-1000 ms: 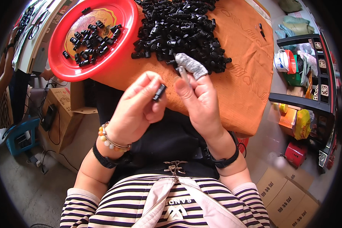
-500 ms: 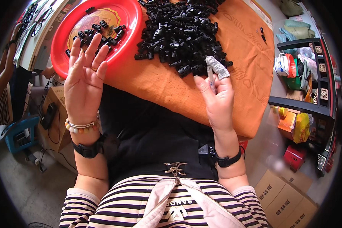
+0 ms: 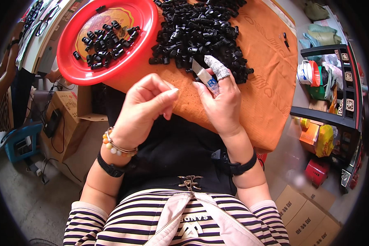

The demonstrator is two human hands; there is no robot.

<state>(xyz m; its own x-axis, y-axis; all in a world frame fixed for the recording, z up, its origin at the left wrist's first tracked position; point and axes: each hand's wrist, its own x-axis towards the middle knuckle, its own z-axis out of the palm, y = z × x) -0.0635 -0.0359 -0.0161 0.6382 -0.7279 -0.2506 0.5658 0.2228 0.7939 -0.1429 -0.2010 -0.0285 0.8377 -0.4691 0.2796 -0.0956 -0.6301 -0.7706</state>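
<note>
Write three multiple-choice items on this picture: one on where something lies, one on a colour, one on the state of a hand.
1. Where does the big heap of black parts lie?
A. on the orange cloth
B. on the floor
C. in a cardboard box

2. What colour is the round tray that holds the smaller lot of black parts?
A. blue
B. red
C. white

3. How is the left hand?
A. flat on the tray
B. gripping a box
C. fingers curled, thumb out, off the table

Answers: 1 A, the heap rests on the orange cloth ahead of the right hand. 2 B, the tray's rim is red. 3 C, the left hand hangs in the air at the cloth's near edge.
</note>
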